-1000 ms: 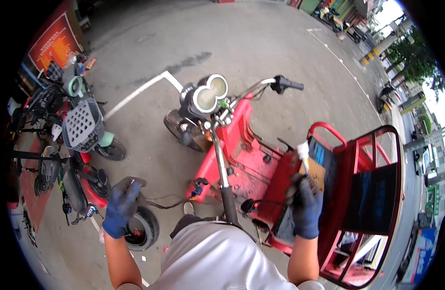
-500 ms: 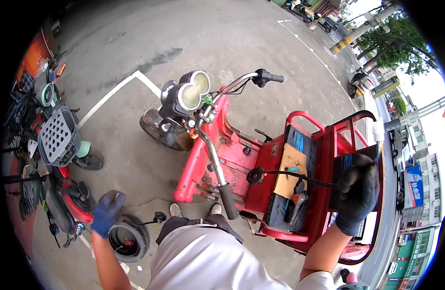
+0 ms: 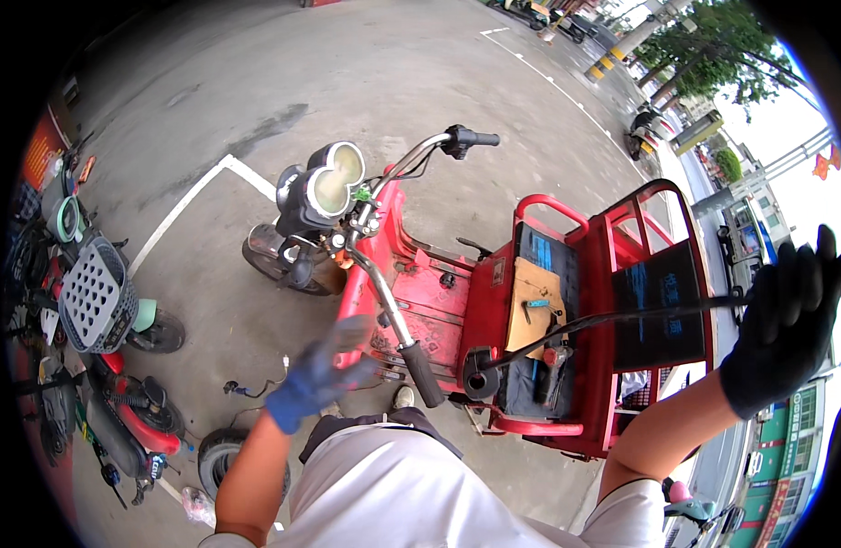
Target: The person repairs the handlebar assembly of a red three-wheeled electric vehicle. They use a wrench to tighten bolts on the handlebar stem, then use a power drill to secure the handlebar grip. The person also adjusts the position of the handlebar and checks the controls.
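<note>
My right hand (image 3: 786,320), in a black glove, is raised at the far right and grips a black cable (image 3: 612,316). From the cable's other end hangs a black, ring-shaped handlebar switch (image 3: 481,373), in front of the red tricycle's (image 3: 483,301) seat. My left hand (image 3: 318,376), in a blue glove, is blurred, its fingers stretched and apart beside the lower handlebar grip (image 3: 422,375); I see nothing held in it. The far grip (image 3: 480,140) carries a black switch housing. Another small black part with a wire (image 3: 242,390) shows left of my left hand.
On the tricycle seat lie a piece of cardboard (image 3: 536,294), a small teal tool (image 3: 536,303) and a dark power tool (image 3: 552,373). A loose tyre (image 3: 215,457) lies by my left forearm. Scooters, one with a grey basket (image 3: 96,297), stand at left.
My right hand has moved outward to the right, pulling the cable straighter. My left hand has swung from above the tyre to beside the handlebar. The view has shifted.
</note>
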Demonstrator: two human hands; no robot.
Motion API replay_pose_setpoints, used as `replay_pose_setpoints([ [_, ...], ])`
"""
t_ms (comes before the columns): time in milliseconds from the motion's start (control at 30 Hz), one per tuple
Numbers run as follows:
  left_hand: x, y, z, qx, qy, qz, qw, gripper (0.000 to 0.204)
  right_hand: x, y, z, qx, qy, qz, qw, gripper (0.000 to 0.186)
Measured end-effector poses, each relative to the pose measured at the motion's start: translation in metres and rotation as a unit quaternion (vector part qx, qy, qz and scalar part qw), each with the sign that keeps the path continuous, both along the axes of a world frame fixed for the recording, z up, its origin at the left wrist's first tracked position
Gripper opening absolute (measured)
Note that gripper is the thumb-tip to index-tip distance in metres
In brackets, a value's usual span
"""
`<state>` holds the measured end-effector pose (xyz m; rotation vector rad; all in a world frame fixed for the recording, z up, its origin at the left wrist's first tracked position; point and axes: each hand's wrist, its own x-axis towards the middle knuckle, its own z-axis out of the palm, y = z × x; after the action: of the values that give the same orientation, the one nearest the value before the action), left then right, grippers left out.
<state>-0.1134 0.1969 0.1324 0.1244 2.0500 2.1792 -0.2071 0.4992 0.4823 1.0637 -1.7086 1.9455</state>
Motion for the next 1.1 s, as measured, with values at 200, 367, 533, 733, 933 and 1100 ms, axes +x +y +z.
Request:
replay_pose_setpoints([
  [200,-0.055,0.123,0.055,0.165,0.078,-0.251,0.951,0.064,-0.08,0.055,0.043,-0.05,-0.002,-0.008,0.999,0.029],
  [367,-0.067,0.146,0.044,0.397,-0.135,-0.257,0.871,0.037,-0.139,0.095,-0.041,0.401,0.113,-0.479,0.772,0.02],
  [533,-0.086,0.152,0.051,0.479,-0.212,-0.213,0.825,0.037,-0.079,0.106,-0.181,0.35,-0.158,-0.248,0.889,0.032],
  [733,-0.105,0.167,0.057,0.511,-0.309,-0.076,0.798,0.046,-0.028,0.094,-0.241,0.309,-0.092,-0.38,0.867,0.053],
  [933,-0.11,0.207,0.072,0.324,-0.174,-0.065,0.927,0.053,-0.028,0.096,-0.226,0.312,-0.12,-0.021,0.942,0.072],
  [1100,-0.117,0.218,0.063,0.307,-0.23,-0.096,0.919,0.068,-0.044,0.099,-0.25,0.176,-0.339,0.102,0.919,0.07],
])
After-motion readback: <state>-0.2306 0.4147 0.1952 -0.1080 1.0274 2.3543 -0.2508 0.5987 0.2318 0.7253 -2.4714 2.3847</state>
